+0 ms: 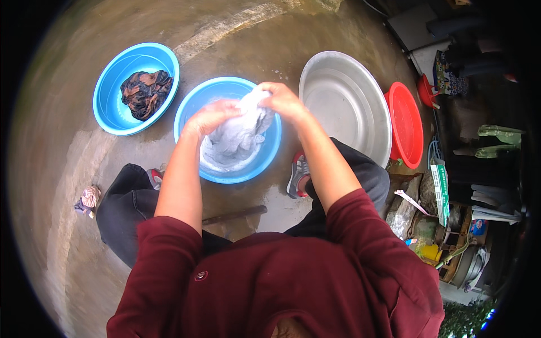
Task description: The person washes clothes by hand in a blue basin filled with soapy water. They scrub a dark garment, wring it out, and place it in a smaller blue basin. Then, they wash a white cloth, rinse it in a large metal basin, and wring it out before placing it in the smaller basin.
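Note:
A wet white cloth point(239, 133) is bunched over a blue plastic basin point(270, 148) between my feet. My left hand point(213, 116) grips its upper left side, slightly blurred. Higher up on the right, my right hand point(281, 99) pinches the top of the same cloth, fingers bent around it. The lower part of the cloth hangs down into the basin, where pale suds or cloudy water seem to lie around it. Where the cloth ends and the suds begin is hard to tell.
Left stands a second blue basin point(101, 101) holding dark patterned cloth point(146, 95). A large metal basin point(334, 88) is close by my right knee, with a red basin point(405, 122) beyond it. A crumpled cloth point(89, 198) lies on the wet concrete floor. Clutter lines the right side.

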`<act>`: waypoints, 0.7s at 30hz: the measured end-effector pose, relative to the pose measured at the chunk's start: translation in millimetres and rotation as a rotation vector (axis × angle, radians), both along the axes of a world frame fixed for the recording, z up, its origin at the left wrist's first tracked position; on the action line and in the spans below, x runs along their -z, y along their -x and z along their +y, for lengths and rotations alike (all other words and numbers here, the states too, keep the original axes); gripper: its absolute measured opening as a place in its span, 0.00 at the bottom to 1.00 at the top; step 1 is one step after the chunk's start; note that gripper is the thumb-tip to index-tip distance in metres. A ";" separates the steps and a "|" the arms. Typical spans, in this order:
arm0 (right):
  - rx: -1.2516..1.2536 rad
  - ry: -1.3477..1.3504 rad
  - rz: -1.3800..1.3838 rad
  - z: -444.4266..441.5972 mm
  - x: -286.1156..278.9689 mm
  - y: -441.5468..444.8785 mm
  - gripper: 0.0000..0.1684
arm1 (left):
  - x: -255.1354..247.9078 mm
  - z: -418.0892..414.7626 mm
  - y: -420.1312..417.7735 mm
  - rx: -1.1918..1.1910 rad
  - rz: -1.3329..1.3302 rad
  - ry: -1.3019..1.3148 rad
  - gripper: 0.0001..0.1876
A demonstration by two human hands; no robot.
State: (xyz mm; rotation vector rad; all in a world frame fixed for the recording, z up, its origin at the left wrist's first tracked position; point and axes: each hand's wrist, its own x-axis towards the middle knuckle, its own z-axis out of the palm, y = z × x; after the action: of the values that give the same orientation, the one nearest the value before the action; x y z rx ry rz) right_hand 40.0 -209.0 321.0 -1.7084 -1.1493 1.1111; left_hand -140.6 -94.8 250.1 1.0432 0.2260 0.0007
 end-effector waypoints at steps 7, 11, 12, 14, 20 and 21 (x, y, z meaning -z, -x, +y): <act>0.293 0.115 0.350 5.9 142.7 19.0 0.23 | 75.4 -0.4 17.0 -0.325 0.014 0.495 0.21; 0.086 0.365 0.252 -9.8 174.6 -1.2 0.19 | 77.1 7.9 10.3 -0.461 0.080 0.462 0.22; 0.206 0.243 0.249 -11.3 172.0 4.0 0.13 | 81.5 13.8 14.7 -0.526 0.156 0.401 0.23; 0.244 0.125 0.251 -10.7 160.6 -14.3 0.12 | 105.6 34.4 25.3 -0.564 0.254 0.334 0.23; 0.211 0.183 0.254 -5.5 56.7 -15.0 0.13 | 93.3 61.9 40.2 -0.521 0.347 -0.277 0.09; 0.224 0.160 0.347 -3.7 54.0 -12.0 0.13 | 90.9 64.1 40.6 -0.525 0.350 -0.277 0.09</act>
State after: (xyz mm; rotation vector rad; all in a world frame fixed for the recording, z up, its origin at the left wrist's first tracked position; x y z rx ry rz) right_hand 52.0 -212.7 267.0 -1.6339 -0.6536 1.3205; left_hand -181.3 -30.7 159.2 1.2297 0.8317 0.3340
